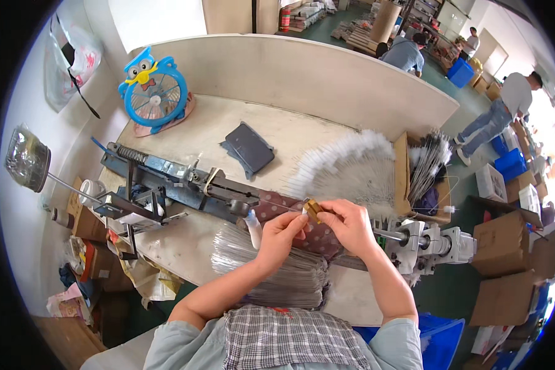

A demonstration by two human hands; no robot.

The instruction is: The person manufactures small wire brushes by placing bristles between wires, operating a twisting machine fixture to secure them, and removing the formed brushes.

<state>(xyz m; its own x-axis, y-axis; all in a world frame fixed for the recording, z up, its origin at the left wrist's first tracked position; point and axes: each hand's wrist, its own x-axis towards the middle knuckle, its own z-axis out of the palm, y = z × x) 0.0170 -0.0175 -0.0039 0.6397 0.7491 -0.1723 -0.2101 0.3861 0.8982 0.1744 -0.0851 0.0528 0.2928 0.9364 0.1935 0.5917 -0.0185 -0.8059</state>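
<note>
My two hands meet over a red-brown dotted cloth in the middle of the bench. Thumb and fingers of my left hand are pinched on a small white piece, largely covered by the fingertips. A thin wire seems to run from the machine toward it. My right hand grips a brass-coloured block right beside the white piece. A white, bottle-like tube stands close to my left hand. Beneath my forearms lies a thick bundle of thin metal wires.
A long metal bench machine stretches leftward, with a shaft mechanism at right. Beyond lie white-tipped wires, a carton of wires, a dark flat case and a blue fan. Other people are farther off.
</note>
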